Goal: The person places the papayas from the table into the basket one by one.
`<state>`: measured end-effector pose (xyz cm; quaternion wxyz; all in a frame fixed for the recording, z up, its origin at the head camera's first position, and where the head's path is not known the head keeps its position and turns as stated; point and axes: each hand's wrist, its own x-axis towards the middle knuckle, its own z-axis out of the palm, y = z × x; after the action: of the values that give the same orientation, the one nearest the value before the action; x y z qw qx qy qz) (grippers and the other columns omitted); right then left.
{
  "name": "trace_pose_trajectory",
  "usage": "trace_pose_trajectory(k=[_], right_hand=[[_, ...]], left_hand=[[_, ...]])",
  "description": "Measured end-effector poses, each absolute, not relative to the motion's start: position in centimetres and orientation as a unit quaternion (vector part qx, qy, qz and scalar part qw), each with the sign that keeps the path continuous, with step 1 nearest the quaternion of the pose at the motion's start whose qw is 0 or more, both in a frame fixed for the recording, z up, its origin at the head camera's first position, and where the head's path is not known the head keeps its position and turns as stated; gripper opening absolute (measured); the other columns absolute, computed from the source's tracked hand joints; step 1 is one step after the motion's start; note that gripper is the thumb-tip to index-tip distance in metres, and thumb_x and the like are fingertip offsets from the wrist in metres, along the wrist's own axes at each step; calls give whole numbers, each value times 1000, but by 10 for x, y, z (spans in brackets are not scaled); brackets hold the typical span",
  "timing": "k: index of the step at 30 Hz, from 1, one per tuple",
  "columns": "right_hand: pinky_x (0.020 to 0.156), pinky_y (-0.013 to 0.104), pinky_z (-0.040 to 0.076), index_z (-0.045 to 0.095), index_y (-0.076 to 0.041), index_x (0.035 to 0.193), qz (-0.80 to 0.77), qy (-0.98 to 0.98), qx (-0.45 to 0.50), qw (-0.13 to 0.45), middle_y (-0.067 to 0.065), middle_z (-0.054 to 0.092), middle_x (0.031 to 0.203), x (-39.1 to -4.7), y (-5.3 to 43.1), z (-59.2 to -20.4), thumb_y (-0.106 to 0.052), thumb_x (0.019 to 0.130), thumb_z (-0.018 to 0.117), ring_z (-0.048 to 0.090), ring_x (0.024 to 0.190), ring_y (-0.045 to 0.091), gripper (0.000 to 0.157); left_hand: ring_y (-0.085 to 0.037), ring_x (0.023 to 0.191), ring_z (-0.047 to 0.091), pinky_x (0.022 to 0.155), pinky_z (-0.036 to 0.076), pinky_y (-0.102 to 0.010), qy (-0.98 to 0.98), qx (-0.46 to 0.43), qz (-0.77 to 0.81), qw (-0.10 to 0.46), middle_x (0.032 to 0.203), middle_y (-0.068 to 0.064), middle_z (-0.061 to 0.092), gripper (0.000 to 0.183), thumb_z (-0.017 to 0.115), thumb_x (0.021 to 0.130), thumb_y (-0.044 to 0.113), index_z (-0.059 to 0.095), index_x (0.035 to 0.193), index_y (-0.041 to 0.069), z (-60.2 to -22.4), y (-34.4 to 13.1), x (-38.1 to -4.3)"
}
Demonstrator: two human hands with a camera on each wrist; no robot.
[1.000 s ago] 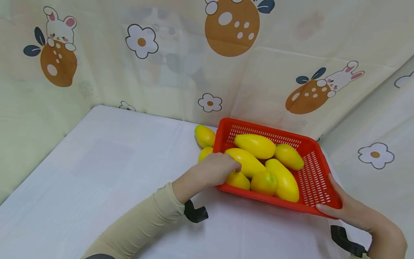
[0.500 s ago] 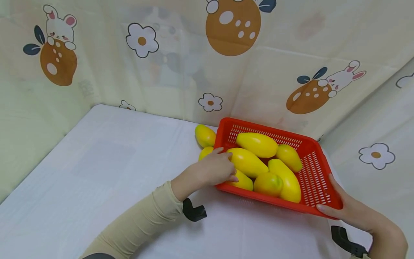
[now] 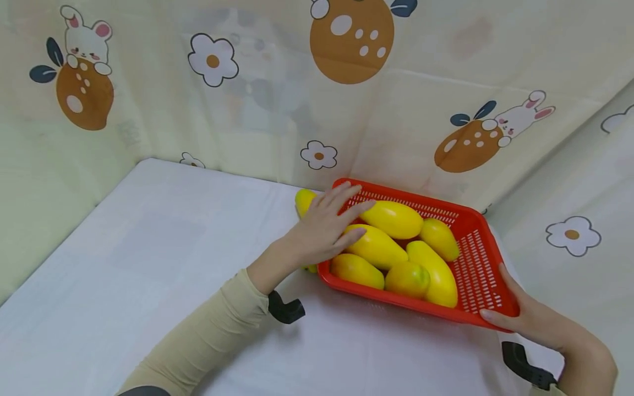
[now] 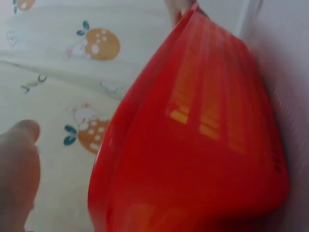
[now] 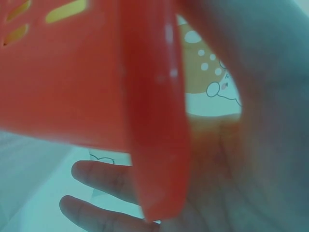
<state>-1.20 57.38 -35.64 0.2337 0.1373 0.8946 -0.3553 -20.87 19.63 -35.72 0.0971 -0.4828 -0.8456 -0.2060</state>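
Observation:
A red perforated plastic basket (image 3: 396, 300) holds several yellow mangoes (image 3: 396, 220). My left hand (image 3: 319, 225) is spread over the basket's left rim in the head view, palm down, with nothing in its grasp. Its fingers overlap the rim and lie close to the mangoes. Beyond that rim, one mango (image 3: 304, 202) lies on the table outside the basket, partly covered by the hand. Just a sliver of another mango (image 3: 311, 269) shows below the left wrist. At the basket's right end my right hand (image 3: 540, 316) grips the near corner, thumb on the rim and fingers along the outside.
The table (image 3: 138, 264) has a white cover. A patterned curtain (image 3: 267, 110) hangs along its back edge, close behind the basket, and another cloth (image 3: 579, 181) hangs on the right. Black wrist camera mounts (image 3: 286, 308) stick out below both wrists.
My left hand has uncurled from the mango at the basket's near left corner and moved back over the left rim, fingers spreading. That mango now lies fully in view. My right hand keeps its grip.

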Motion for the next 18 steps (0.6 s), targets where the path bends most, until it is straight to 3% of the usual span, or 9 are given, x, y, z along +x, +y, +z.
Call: trace_pose_trajectory(k=[2, 4, 9, 13, 18], right_hand=[[77, 43, 57, -33, -26, 141, -354, 896, 138, 232, 39, 2, 144, -12, 573, -357, -37, 91, 58, 28, 114, 50, 104], [77, 44, 57, -33, -27, 141, -353, 896, 139, 230, 38, 1, 145, -12, 572, -357, -37, 91, 58, 28, 115, 49, 104], [78, 45, 56, -32, -27, 141, -350, 896, 141, 234, 39, 0, 145, -13, 573, -356, -38, 91, 58, 27, 115, 50, 104], [78, 45, 56, -33, -26, 141, -350, 895, 143, 237, 40, 1, 144, -12, 574, -356, -39, 91, 58, 26, 114, 51, 105], [78, 45, 57, -33, -26, 141, -351, 896, 140, 233, 40, 2, 144, -12, 573, -357, -38, 91, 59, 28, 114, 51, 105]], left_hand=[[-26, 146, 11, 115, 18, -53, -848, -459, -236, 121, 159, -5, 13, 59, 36, 99, 47, 19, 151, 28, -357, 191, -219], [-27, 146, 14, 115, 21, -53, -855, -435, -258, 110, 159, -5, 10, 64, 38, 98, 47, 11, 153, 27, -358, 182, -228], [-26, 147, 10, 114, 23, -54, -888, -382, -250, -48, 161, -3, 2, 78, 37, 94, 59, -3, 153, 28, -359, 153, -247], [-28, 147, 11, 115, 22, -52, -895, -361, -202, -165, 161, -6, 6, 77, 43, 92, 60, 13, 154, 23, -358, 134, -255], [-29, 145, 20, 116, 24, -50, -882, -389, -156, -215, 157, -10, 23, 70, 59, 89, 46, 32, 149, 21, -358, 129, -255]])
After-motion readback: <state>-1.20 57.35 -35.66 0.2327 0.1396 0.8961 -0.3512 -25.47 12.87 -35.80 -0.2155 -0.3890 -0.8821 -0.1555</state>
